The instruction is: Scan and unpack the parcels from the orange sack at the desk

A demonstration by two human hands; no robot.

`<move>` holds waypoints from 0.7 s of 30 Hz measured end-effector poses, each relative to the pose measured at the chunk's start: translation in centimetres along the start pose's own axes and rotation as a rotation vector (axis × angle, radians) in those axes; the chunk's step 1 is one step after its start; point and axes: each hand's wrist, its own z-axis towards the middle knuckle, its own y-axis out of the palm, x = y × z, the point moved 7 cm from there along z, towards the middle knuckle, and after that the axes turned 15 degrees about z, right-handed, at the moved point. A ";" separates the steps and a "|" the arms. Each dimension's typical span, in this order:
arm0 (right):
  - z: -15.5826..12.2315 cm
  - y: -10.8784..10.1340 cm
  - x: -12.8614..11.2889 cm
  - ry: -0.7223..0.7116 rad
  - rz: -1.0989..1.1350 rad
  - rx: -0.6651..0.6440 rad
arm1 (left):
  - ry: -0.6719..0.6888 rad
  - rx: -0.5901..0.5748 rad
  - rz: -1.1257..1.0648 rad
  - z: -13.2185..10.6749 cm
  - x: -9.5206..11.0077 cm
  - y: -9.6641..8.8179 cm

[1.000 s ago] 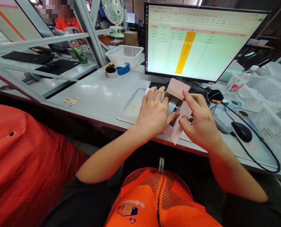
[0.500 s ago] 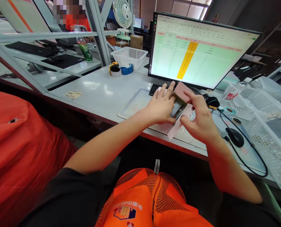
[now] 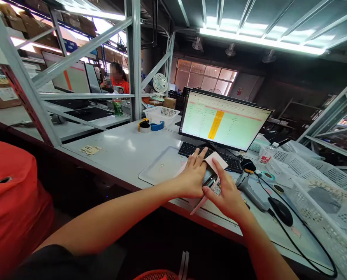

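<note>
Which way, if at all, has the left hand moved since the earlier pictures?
Yes. The left hand has shifted rightward along the keyboard: its fingertips now reach toward the keyboard's middle, not its left end.

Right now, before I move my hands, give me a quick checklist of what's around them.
Pink sheet: ok, it sits between left hand and right hand.
Shiny item: cannot tell what it is or how firmly it's held.
Keyboard: cannot tell whether left fingertips touch it; they're very close.
Scanner: ok, beside right hand, apparently not touching.
Mouse: ok, farther right, apart from right hand.
</note>
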 end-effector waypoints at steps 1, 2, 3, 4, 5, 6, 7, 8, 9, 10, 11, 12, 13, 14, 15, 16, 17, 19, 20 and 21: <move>-0.2 0.0 0.2 0.018 -0.017 0.012 | -0.001 0.013 -0.037 -0.2 -0.1 0.1; -0.3 0.1 0.2 0.026 -0.028 0.021 | -0.002 0.021 -0.067 -0.5 -0.1 0.1; -0.3 0.1 0.3 0.032 -0.034 0.026 | -0.004 0.028 -0.090 -0.7 -0.1 0.0; -0.3 0.2 0.4 0.039 -0.036 0.029 | -0.009 0.035 -0.111 -1.0 -0.1 -0.2; -0.2 0.1 0.6 0.051 -0.037 0.036 | -0.016 0.040 -0.127 -1.3 -0.1 -0.6; -0.1 0.1 0.8 0.065 -0.034 0.047 | -0.028 0.048 -0.139 -1.6 -0.1 -1.1; 0.0 -0.1 1.0 0.078 -0.027 0.063 | -0.039 0.060 -0.146 -2.1 -0.1 -1.8; 0.1 -0.2 1.1 0.086 -0.015 0.085 | -0.045 0.072 -0.150 -2.6 0.0 -2.5; 0.1 -0.4 1.2 0.087 0.001 0.105 | -0.046 0.080 -0.154 -3.2 0.0 -3.3; 0.0 -0.5 1.2 0.079 0.017 0.119 | -0.044 0.084 -0.159 -3.9 0.1 -4.0; -0.1 -0.5 1.0 0.065 0.029 0.125 | -0.042 0.085 -0.164 -4.7 0.1 -4.7; -0.3 -0.6 0.8 0.048 0.036 0.125 | -0.048 0.086 -0.168 -5.6 0.1 -5.3; -0.5 -0.6 0.7 0.032 0.037 0.120 | -0.061 0.090 -0.170 -6.6 0.1 -5.8; -0.7 -0.6 0.5 0.018 0.037 0.115 | -0.083 0.109 -0.168 -7.7 0.1 -6.3; -0.9 -0.8 0.4 0.007 0.037 0.117 | -0.109 0.144 -0.158 -8.9 0.1 -6.9; -1.1 -1.1 0.5 0.002 0.039 0.126 | -0.136 0.192 -0.144 -10.2 0.1 -7.6; -1.2 -1.4 0.6 0.000 0.047 0.135 | -0.166 0.250 -0.130 -11.6 0.1 -8.4; -1.4 -1.9 1.0 0.000 0.069 0.138 | -0.255 0.342 -0.104 -14.3 -0.2 -9.7; -1.6 -2.2 1.2 0.001 0.078 0.136 | -0.320 0.391 -0.114 -15.6 -0.6 -10.3; -1.7 -2.4 1.4 0.002 0.084 0.132 | -0.393 0.456 -0.142 -16.9 -1.2 -10.8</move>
